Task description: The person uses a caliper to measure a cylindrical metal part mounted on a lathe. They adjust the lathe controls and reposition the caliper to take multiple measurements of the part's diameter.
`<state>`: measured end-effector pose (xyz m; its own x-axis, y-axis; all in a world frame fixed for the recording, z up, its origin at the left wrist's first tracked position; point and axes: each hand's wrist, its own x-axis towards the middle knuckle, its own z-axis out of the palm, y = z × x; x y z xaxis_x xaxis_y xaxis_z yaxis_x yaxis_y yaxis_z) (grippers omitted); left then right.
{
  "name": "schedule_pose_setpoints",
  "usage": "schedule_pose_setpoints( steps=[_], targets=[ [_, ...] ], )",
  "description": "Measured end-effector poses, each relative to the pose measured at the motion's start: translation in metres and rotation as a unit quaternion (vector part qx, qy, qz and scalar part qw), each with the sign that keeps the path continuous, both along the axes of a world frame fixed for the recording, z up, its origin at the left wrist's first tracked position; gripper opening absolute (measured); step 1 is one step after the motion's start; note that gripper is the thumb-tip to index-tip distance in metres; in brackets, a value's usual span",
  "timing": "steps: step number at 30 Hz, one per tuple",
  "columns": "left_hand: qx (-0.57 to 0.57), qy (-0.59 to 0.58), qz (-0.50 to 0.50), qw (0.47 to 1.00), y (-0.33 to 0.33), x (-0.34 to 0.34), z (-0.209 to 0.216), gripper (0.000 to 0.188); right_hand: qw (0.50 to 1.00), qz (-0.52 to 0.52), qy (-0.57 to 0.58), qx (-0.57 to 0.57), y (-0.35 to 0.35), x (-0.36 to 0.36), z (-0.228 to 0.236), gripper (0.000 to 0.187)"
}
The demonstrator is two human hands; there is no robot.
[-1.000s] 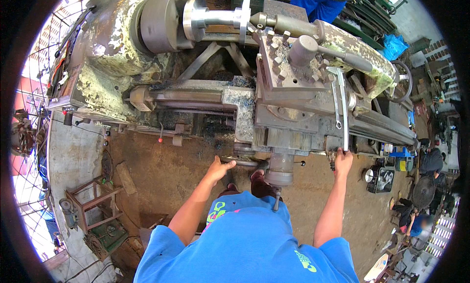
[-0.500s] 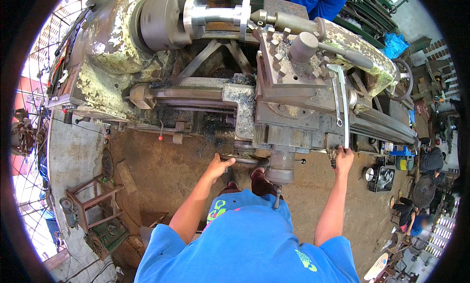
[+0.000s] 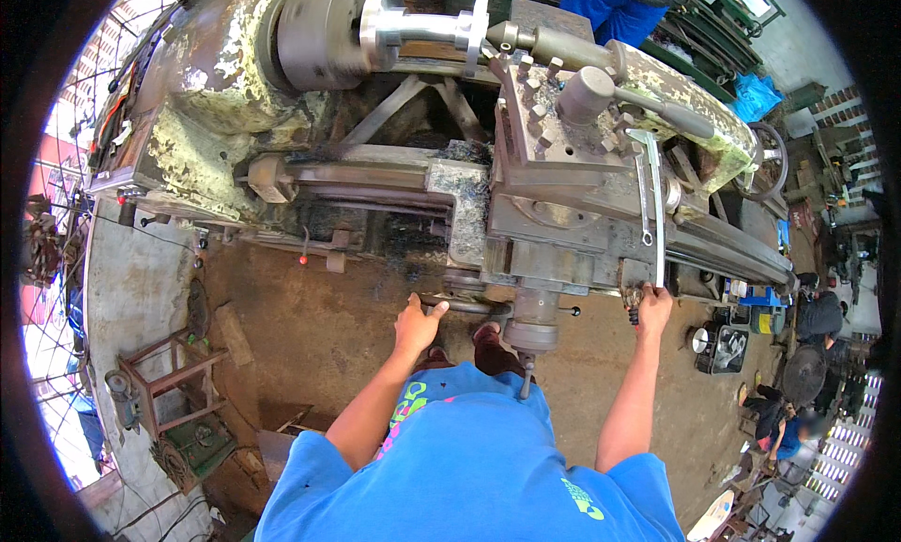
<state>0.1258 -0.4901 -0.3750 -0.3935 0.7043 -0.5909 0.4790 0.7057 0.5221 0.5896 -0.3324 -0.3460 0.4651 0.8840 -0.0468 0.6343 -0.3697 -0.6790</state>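
Gripping a round steel handwheel (image 3: 465,306), left hand (image 3: 416,324), right hand (image 3: 651,309) on a greasy lever (image 3: 632,303)

The right hand (image 3: 651,305) hides the small lever (image 3: 633,303) in its grip.

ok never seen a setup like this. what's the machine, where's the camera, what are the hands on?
The view comes from a fisheye camera on the person's head, looking down, so edges bend. The big machine is an old metal lathe with worn pale paint. A shiny round workpiece sits in its spindle, and long wrenches lie on the carriage. The left hand grips a handwheel on the carriage front. The right hand holds a small control at the carriage's right edge; which control, I cannot tell.
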Motion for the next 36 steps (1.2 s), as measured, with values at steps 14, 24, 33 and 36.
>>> schedule_pose_setpoints(
  steps=[14, 24, 33, 36],
  targets=[
    [-0.074, -0.045, -0.012, 0.996, 0.014, 0.004, 0.011, 0.130, 0.997, -0.008, 0.080, 0.008, 0.000, 0.006, -0.008, 0.025],
    [-0.042, -0.006, -0.024, 0.999, 0.009, 0.003, -0.006, 0.128, 0.999, -0.012, 0.033, -0.006, -0.001, -0.001, 0.001, 0.026],
    [-0.014, -0.027, -0.005, 1.000, 0.008, 0.000, -0.005, 0.124, 1.000, -0.015, 0.008, 0.001, -0.003, -0.015, 0.016, 0.023],
    [-0.043, -0.048, 0.003, 0.998, 0.009, -0.001, -0.003, 0.123, 0.999, -0.007, -0.007, 0.036, -0.005, -0.020, 0.021, 0.023]
  ],
)
